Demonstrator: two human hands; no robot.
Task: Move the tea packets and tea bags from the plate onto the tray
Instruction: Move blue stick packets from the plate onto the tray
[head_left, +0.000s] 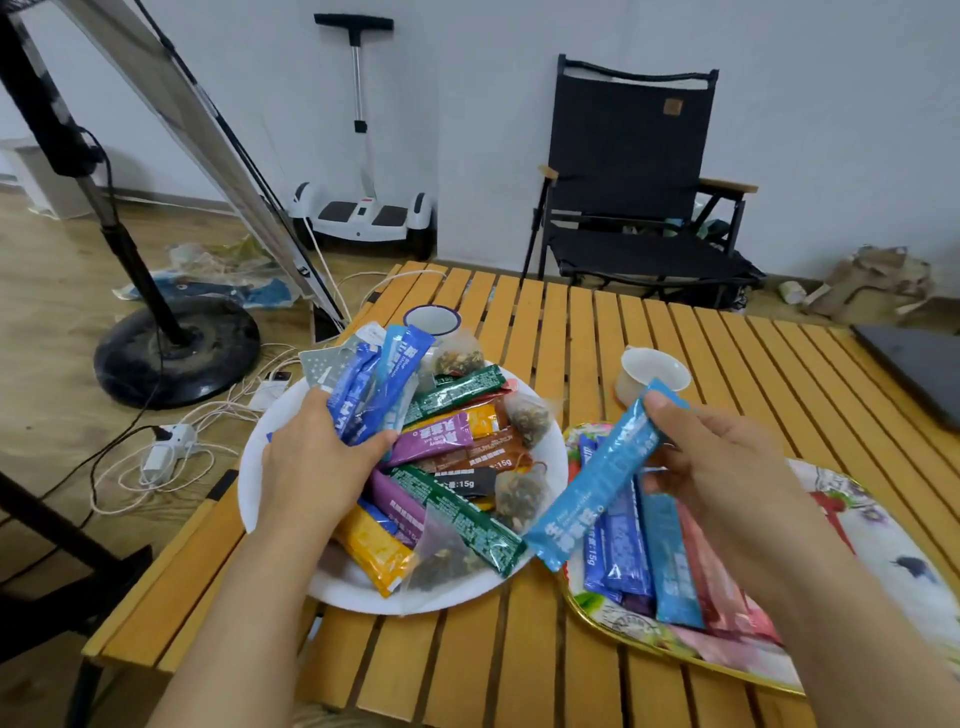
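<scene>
A person sorts tea at a slatted wooden table (597, 332), the job perhaps a third done by the look of it. The right hand (727, 462) pinches a glossy light-blue stick packet (597, 483) by its upper end, holding it slantwise above the gap between the white plate (260, 447) and the flower-printed, gold-rimmed tray (883, 525), where a handful of blue and pink foil sticks (670, 556) already lie side by side along the near left part. The left hand (311, 462) is closed around a fan of dark-blue packets (374, 384) lifted just over the plate's far left edge. Still heaped on the plate are crinkled sticks in green, purple, orange, brown and black, lying crosswise over one another, and several translucent mesh pyramid tea bags (519, 493) showing dried leaves and petals inside, one trailing a thin string. A white cup (652, 374) stands beyond the tray; an enamel mug (431, 319) sits behind the plate.
</scene>
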